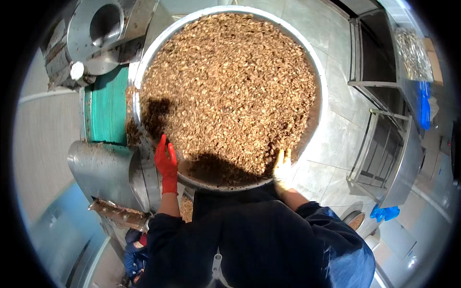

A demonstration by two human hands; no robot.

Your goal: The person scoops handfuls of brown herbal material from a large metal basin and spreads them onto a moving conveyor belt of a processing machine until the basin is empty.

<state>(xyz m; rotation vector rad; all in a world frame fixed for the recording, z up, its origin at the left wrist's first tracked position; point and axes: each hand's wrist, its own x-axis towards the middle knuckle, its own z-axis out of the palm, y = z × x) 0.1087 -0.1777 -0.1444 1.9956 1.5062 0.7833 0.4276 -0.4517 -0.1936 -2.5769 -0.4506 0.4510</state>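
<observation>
A wide round metal pan (322,91) stands in front of me, filled with brown, crumbly chopped pieces (230,86); I cannot tell what they are. At its near left rim is my left hand (166,161) in a red glove, fingers stretched up over the edge and slightly apart, holding nothing visible. My right hand (282,169), in a pale yellowish glove, rests at the near right rim. Its fingers reach over the edge toward the pieces, spread out. Shadows darken the contents near both hands.
On the left stand a green conveyor belt (109,108) and metal machinery (108,170), dusted with brown bits. A metal table (401,158) and a rack (374,84) are at the right. Lower right is a smaller container (354,220). A person (135,252) is at lower left.
</observation>
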